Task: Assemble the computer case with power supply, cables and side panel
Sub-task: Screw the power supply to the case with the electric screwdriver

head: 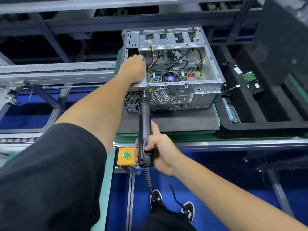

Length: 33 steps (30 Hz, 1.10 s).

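Left hand (134,68) rests knuckles-up on the power supply (143,79) in the case's left corner; fingers tucked over its far edge, grip unclear. Right hand (156,151) wraps curled fingers round the electric screwdriver (144,129), bit at the rear panel beside the fan grille (164,95). Open computer case (173,70) lies on a dark foam pad (175,120). Yellow button box (126,156) sits below.

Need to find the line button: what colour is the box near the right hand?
Yellow-orange box with a round green button, clearest in the head view.
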{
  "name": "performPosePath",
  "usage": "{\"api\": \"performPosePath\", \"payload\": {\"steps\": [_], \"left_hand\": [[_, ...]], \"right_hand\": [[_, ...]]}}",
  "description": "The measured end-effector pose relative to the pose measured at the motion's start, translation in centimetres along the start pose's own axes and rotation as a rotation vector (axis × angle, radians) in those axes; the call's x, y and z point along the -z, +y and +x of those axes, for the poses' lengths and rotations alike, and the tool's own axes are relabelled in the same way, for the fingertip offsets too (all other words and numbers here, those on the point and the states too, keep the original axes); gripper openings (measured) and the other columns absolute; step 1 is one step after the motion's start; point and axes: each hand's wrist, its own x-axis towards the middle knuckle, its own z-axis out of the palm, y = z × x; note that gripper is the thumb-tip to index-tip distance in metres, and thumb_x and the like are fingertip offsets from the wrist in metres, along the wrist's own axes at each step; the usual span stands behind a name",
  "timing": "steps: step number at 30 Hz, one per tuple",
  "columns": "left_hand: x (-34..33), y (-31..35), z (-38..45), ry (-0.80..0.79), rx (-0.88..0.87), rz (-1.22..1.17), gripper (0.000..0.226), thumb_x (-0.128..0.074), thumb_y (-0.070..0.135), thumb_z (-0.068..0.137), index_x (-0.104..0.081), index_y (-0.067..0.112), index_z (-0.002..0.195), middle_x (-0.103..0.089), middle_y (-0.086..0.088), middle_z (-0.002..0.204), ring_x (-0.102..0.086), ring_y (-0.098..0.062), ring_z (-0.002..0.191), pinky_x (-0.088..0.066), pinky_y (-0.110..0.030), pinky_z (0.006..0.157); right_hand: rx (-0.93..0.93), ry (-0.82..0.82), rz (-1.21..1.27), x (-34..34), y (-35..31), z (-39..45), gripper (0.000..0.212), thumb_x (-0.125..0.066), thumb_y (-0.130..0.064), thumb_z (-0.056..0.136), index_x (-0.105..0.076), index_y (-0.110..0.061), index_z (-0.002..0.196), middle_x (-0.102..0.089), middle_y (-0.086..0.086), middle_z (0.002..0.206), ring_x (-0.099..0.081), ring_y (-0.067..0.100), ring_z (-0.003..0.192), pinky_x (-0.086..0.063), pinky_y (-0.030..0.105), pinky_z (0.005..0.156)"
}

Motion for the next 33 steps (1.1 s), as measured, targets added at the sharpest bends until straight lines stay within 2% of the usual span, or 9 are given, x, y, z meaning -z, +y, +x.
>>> {"api": "performPosePath", "payload": {"steps": [6, 11, 15, 18, 21, 27, 29, 31, 33], "left_hand": [[-0.2, 0.0, 0.2, 0.019, -0.005, 0.015, 0.038, -0.028, 0.028, 0.104, -0.051, 0.008, 0.126, -0.054, -0.017, 0.123, -0.051, -0.035, 0.107, -0.039, -0.041, 0.084], [-0.3, -0.1, 0.2, 0.033, -0.002, 0.013, 0.038, -0.028, 0.028, 0.103, -0.052, 0.009, 0.125, -0.055, -0.016, 0.121, -0.051, -0.035, 0.105, -0.038, -0.04, 0.081], [-0.4, -0.1, 0.2, 0.04, -0.005, 0.018, 0.038, -0.029, 0.029, 0.103, -0.052, 0.01, 0.125, -0.055, -0.016, 0.121, -0.051, -0.034, 0.106, -0.035, -0.038, 0.078], [-0.4, -0.1, 0.3, 0.039, 0.002, 0.017, 0.038, -0.029, 0.029, 0.103, -0.052, 0.01, 0.126, -0.055, -0.015, 0.122, -0.052, -0.035, 0.106, -0.037, -0.04, 0.081], [-0.3, -0.1, 0.2, 0.039, 0.001, 0.017, 0.038, -0.029, 0.029, 0.103, -0.052, 0.009, 0.126, -0.055, -0.016, 0.122, -0.052, -0.035, 0.107, -0.037, -0.039, 0.081], [-0.2, 0.0, 0.1, 0.038, -0.002, 0.011, 0.038, -0.029, 0.028, 0.103, -0.051, 0.008, 0.127, -0.055, -0.017, 0.123, -0.052, -0.035, 0.108, -0.04, -0.041, 0.085], [-0.2, 0.0, 0.1, 0.034, -0.003, 0.006, 0.038, -0.029, 0.028, 0.103, -0.051, 0.008, 0.127, -0.055, -0.016, 0.124, -0.052, -0.035, 0.108, -0.041, -0.042, 0.086], [-0.2, 0.0, 0.1, 0.032, -0.005, 0.005, 0.038, -0.029, 0.029, 0.103, -0.051, 0.009, 0.127, -0.056, -0.016, 0.123, -0.053, -0.035, 0.107, -0.042, -0.043, 0.085], [-0.1, 0.0, 0.1, 0.033, -0.008, 0.006, 0.038, -0.029, 0.029, 0.103, -0.051, 0.008, 0.127, -0.056, -0.016, 0.122, -0.053, -0.034, 0.106, -0.042, -0.043, 0.084]], "right_hand": [[-0.021, 0.027, -0.018, -0.1, -0.5, -0.4, 0.1, -0.039, 0.001, 0.05, -0.035, -0.043, 0.14, -0.046, 0.017, 0.1, -0.054, 0.029, 0.056, -0.054, 0.037, 0.058], [-0.014, 0.004, -0.051, -0.5, -0.7, -0.9, 0.104, -0.039, 0.001, 0.05, -0.033, -0.039, 0.146, -0.044, 0.016, 0.098, -0.054, 0.03, 0.06, -0.053, 0.033, 0.056], [-0.017, -0.035, -0.058, -0.6, -0.8, -1.1, 0.107, -0.036, 0.004, 0.048, -0.031, -0.039, 0.146, -0.043, 0.016, 0.09, -0.055, 0.03, 0.063, -0.052, 0.035, 0.062], [0.013, -0.014, -0.085, -0.7, -0.5, -1.2, 0.107, -0.036, 0.003, 0.049, -0.031, -0.038, 0.148, -0.044, 0.017, 0.098, -0.056, 0.028, 0.062, -0.052, 0.033, 0.059], [0.073, -0.02, -0.087, -0.9, -0.1, -1.3, 0.098, -0.037, 0.002, 0.054, -0.035, -0.029, 0.146, -0.043, 0.015, 0.105, -0.055, 0.026, 0.061, -0.052, 0.033, 0.056], [0.084, -0.024, -0.086, -0.5, -0.3, -1.6, 0.086, -0.039, 0.0, 0.057, -0.039, -0.019, 0.141, -0.048, 0.014, 0.089, -0.058, 0.022, 0.061, -0.053, 0.032, 0.057], [0.085, 0.003, -0.091, -0.7, -0.4, -1.7, 0.072, -0.049, -0.003, 0.064, -0.042, -0.019, 0.134, -0.049, 0.012, 0.087, -0.057, 0.022, 0.06, -0.051, 0.031, 0.054], [0.066, 0.067, -0.154, -1.0, -0.4, -1.5, 0.054, -0.069, -0.012, 0.077, -0.046, -0.023, 0.125, -0.055, 0.007, 0.085, -0.056, 0.021, 0.057, -0.049, 0.029, 0.049], [0.051, 0.148, -0.224, -1.0, -0.5, -1.3, 0.039, -0.075, -0.021, 0.087, -0.049, -0.022, 0.117, -0.061, 0.002, 0.082, -0.057, 0.02, 0.056, -0.048, 0.027, 0.047]]}}
